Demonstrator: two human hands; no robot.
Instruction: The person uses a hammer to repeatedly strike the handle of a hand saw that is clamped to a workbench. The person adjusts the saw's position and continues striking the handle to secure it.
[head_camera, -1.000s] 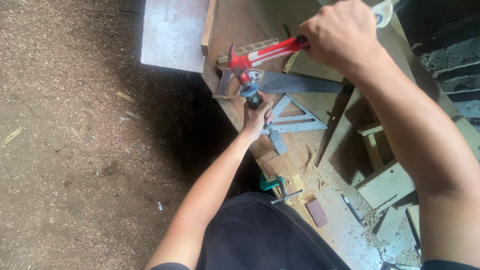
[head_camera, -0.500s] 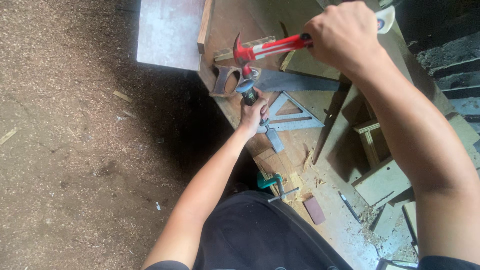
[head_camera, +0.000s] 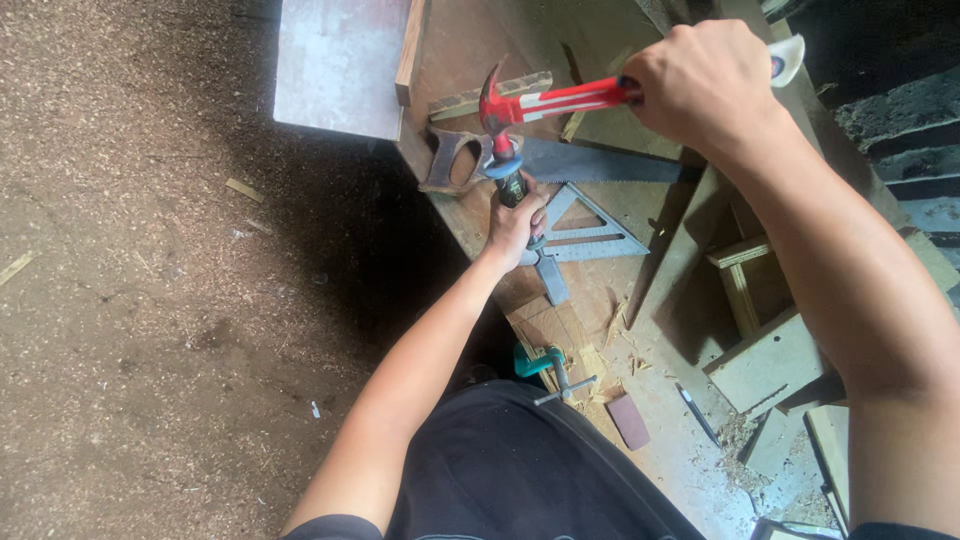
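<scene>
My left hand (head_camera: 516, 226) grips a chisel (head_camera: 530, 232) with a dark handle and a wide steel blade that points down at the wooden workbench (head_camera: 660, 400). My right hand (head_camera: 700, 85) holds a red claw hammer (head_camera: 545, 102) by its handle. The hammer's head rests right on the top end of the chisel handle. The chisel blade lies over the edge of a metal triangular square (head_camera: 590, 230).
A handsaw (head_camera: 560, 162) lies flat behind the chisel. A teal clamp (head_camera: 545, 368) grips the bench's near edge. Wood blocks (head_camera: 770, 365), a small brown block (head_camera: 630, 420), a pencil (head_camera: 697, 413) and shavings lie on the bench. Sawdust-covered floor (head_camera: 150, 300) is at left.
The hammer head has come down from beside the chisel onto the top of its handle. My left hand has kept its grip on the chisel.
</scene>
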